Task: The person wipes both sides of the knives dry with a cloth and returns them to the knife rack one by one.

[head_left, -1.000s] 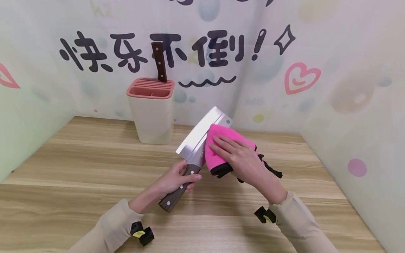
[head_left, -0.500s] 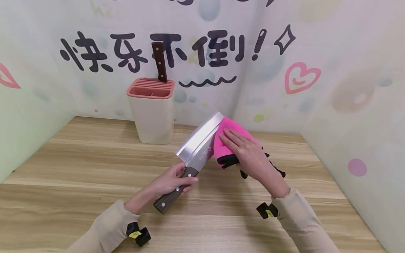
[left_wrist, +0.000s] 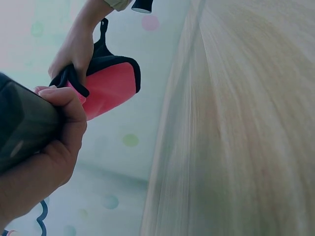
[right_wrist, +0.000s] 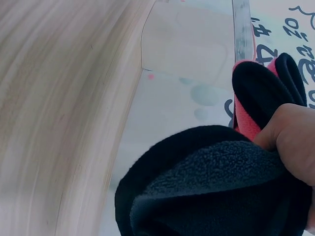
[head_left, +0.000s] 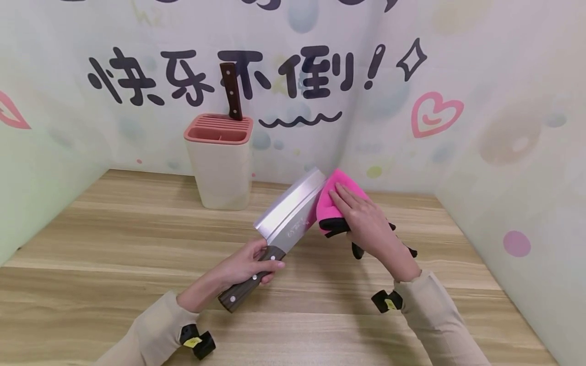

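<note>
In the head view a cleaver [head_left: 293,208] with a broad shiny blade and dark riveted handle is held tilted above the table. My left hand [head_left: 249,264] grips its handle, the thumb lying across it. A folded pink cloth [head_left: 336,201] with black edging lies against the far right part of the blade, and my right hand [head_left: 366,223] holds it there, fingers spread over its top. From the right wrist view, the cloth's dark underside [right_wrist: 211,172] hangs below the thumb. The handle's butt [left_wrist: 24,123] fills the left side of the left wrist view.
A white knife block [head_left: 220,173] with a pink slotted top stands at the back left. One brown-handled knife [head_left: 231,91] is stuck upright in it. The wooden table [head_left: 114,244] meets a printed wall cloth [head_left: 389,137] behind and at both sides.
My right hand has slid the cloth toward the blade's far right end, baring more of the blade. My left hand and the cleaver have shifted slightly down and left.
</note>
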Motion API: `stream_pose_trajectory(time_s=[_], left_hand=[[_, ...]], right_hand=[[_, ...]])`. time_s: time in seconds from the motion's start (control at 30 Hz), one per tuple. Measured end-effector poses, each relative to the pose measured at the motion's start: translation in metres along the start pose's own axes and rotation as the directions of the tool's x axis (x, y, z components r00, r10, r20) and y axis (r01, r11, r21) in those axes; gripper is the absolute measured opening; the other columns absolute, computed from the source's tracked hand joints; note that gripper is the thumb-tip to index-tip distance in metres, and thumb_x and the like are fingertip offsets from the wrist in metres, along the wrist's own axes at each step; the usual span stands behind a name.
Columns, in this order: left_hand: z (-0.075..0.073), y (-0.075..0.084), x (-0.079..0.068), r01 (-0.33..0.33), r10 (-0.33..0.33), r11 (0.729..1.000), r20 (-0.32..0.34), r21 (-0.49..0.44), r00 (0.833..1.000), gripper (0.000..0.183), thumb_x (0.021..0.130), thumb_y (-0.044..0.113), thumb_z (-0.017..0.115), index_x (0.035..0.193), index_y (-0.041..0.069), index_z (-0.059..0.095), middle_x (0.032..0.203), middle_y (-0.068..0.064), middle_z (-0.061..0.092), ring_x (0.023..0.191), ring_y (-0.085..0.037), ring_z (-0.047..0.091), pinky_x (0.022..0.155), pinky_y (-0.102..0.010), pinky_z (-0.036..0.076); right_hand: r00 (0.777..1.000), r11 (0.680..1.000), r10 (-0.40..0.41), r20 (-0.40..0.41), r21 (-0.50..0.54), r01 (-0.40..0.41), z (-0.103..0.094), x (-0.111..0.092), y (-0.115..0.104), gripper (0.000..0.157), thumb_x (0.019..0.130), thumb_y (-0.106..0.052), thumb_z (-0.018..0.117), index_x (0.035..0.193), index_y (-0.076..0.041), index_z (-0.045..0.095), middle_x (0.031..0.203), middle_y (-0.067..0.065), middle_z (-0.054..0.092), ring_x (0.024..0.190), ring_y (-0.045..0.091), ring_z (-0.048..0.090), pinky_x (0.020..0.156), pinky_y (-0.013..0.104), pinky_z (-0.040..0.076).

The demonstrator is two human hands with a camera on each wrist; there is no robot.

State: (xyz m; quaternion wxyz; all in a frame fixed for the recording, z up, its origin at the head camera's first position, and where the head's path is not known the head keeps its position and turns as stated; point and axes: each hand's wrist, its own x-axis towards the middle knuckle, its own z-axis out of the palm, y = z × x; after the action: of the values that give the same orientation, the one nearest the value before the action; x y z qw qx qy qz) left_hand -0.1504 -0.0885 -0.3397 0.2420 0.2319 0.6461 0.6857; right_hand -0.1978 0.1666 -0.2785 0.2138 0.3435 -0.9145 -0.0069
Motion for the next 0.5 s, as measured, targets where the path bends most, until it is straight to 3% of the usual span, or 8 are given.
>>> stream_pose_trajectory(time_s=[0.27,0.5], left_hand=[[0.001,0.001,0.0,0.027,-0.027,1.0,-0.005,0.005,1.0,0.041,0.086,0.007,0.057,0.117,-0.011,0.036,0.063,-0.002,0.048,0.051,-0.008,0.046,0.048,-0.019,0.041],[0.003,0.002,0.002,0.034,-0.034,0.999,-0.011,0.004,0.999,0.042,0.087,0.007,0.056,0.117,-0.013,0.034,0.062,-0.003,0.048,0.051,-0.008,0.045,0.048,-0.019,0.041]], right_hand=[[0.998,0.987,-0.052,0.044,-0.148,0.058,-0.004,0.003,-0.009,0.062,0.07,-0.01,0.074,0.126,-0.001,0.048,0.131,0.019,0.044,0.121,0.03,0.041,0.093,0.043,0.04],[0.99,0.965,-0.137,0.024,-0.223,0.139,-0.007,0.006,-0.023,0.053,0.076,-0.02,0.07,0.124,-0.005,0.052,0.127,0.015,0.049,0.119,0.028,0.044,0.088,0.043,0.044]])
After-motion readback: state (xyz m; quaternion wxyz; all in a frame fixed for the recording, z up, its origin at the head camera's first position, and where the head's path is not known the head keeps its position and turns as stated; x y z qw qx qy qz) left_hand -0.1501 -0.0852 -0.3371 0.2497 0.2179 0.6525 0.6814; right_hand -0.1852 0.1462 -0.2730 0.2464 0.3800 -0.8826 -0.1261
